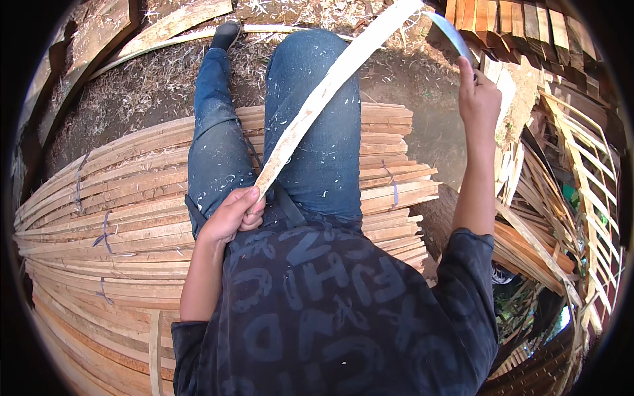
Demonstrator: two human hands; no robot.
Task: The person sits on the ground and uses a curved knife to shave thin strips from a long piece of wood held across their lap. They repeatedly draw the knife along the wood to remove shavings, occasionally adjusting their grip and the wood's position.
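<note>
A long pale wooden strip point(316, 102) slants across my thigh, from my lap to the top edge of the head view. My left hand point(232, 214) is closed round its near end, close to my belly. Up at the right, my right hand point(479, 99) is wrapped round the handle of a knife point(450, 32) with a curved metal blade, the thumb lying along the top of the grip. The blade points up and left, its tip close to the strip's far end. Whether they touch is unclear. Most of the handle is hidden by my fingers.
Bundled wooden slats point(132, 218), tied with dark cord, lie under my legs and to my left. Stacked boards point(522, 26) stand at the far right. Split strips point(561, 198) lean below them. Shavings litter the ground point(165, 86). Longer planks point(86, 72) lie at the far left.
</note>
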